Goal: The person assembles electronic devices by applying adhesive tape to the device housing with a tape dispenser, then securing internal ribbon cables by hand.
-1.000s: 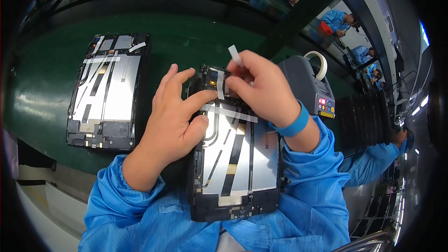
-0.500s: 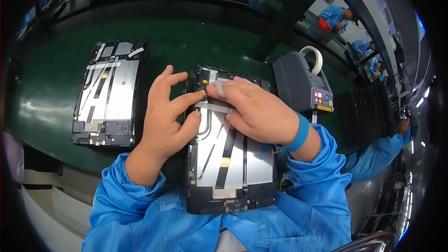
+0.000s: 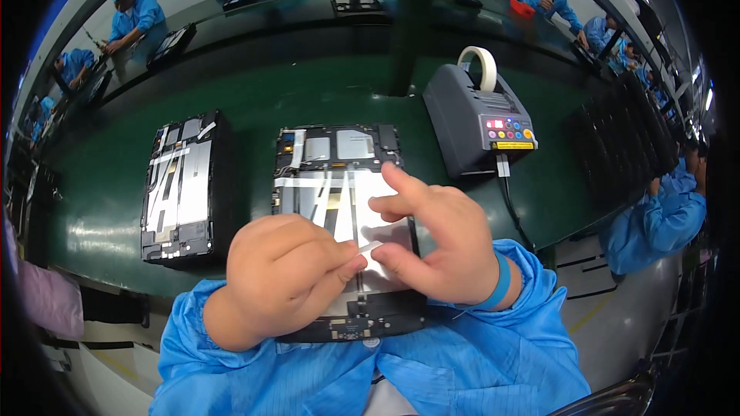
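Observation:
An opened tablet [image 3: 373, 185] with silver battery panels and black ends lies before me, its near end close to my body. A white tape strip [image 3: 316, 182] runs across its upper part. My left hand [image 3: 285, 277] is closed over the tablet's lower left, thumb and index finger pinching a short piece of whitish tape [image 3: 370, 248]. My right hand [image 3: 447, 243] is over the lower right with index finger and thumb spread apart. Its thumb tip is at the free end of that tape piece; whether it touches cannot be told. The hands hide part of the battery.
At left sits a stack of similar opened tablets [image 3: 189, 185]. A grey tape dispenser [image 3: 474, 119] with a cream roll [image 3: 482, 68] stands at right, its cable [image 3: 512, 204] trailing nearer. Dark stacked panels [image 3: 624, 139] are farther right. A dark post [image 3: 408, 38] rises behind. Co-workers sit across.
Both hands have come down and nearer from the tablet's top. The tape that was around a right finger is now in the left pinch. My view has shifted, showing more of the far bench.

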